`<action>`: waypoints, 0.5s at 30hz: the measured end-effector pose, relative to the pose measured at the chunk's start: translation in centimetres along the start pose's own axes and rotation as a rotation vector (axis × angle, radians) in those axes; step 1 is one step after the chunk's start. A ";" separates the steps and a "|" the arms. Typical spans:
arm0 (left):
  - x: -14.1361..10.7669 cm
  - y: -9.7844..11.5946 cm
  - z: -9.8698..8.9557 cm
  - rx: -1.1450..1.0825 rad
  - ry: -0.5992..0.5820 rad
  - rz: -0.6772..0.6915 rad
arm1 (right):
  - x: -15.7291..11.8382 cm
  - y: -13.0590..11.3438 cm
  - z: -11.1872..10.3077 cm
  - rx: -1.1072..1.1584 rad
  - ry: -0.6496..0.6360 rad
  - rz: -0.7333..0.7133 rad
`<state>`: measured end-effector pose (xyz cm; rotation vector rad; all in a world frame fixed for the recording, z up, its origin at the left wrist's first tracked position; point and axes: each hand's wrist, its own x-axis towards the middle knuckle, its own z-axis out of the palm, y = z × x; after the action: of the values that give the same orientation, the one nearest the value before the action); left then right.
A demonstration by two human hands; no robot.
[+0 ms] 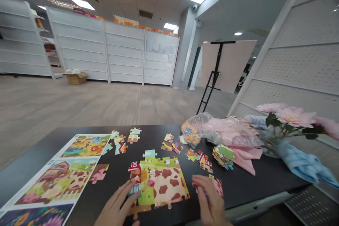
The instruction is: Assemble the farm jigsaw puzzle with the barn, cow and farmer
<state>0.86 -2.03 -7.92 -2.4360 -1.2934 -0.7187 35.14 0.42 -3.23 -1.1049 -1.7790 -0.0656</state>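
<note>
A partly joined puzzle (169, 183) showing a spotted cow lies on the black table. My left hand (119, 203) rests with fingers spread at its left edge, fingertips on the piece with a farmer figure (135, 183). Just right of the puzzle is my right hand (208, 199), its fingers bent over a small piece that shows partly at the fingertips. A pink pig piece (217, 186) lies beside that hand. Loose pieces (200, 159) are scattered behind, and another pig piece (99, 173) lies left of the puzzle.
A printed picture sheet (58, 180) covers the table's left side. At the right are a pile of pieces (223, 156), a clear plastic bag (222, 130), a pink cloth (246, 159), a blue checked cloth (304, 164) and flowers in a vase (293, 116). An easel (215, 74) stands beyond.
</note>
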 end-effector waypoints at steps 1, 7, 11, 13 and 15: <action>0.7 0.9 0.1 0.000 -0.009 -0.025 | -0.4 1.2 -1.0 -0.032 0.035 0.038; 5.6 5.9 -0.8 -0.119 -0.270 -0.103 | -3.3 5.4 -5.5 -0.228 -0.166 0.086; 6.8 5.9 -2.0 -0.228 -0.421 -0.092 | -4.3 5.9 -6.0 -0.355 -0.392 0.063; 6.7 5.4 -2.4 -0.234 -0.434 -0.117 | -4.1 6.0 -5.7 -0.389 -0.464 0.093; 6.5 5.0 -2.8 -0.224 -0.436 -0.142 | -3.4 6.0 -5.1 -0.395 -0.491 0.129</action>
<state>7.26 -1.66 -2.12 -2.8130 -1.6345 -0.3918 43.23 -0.87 -5.77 -1.6230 -2.1809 -0.0740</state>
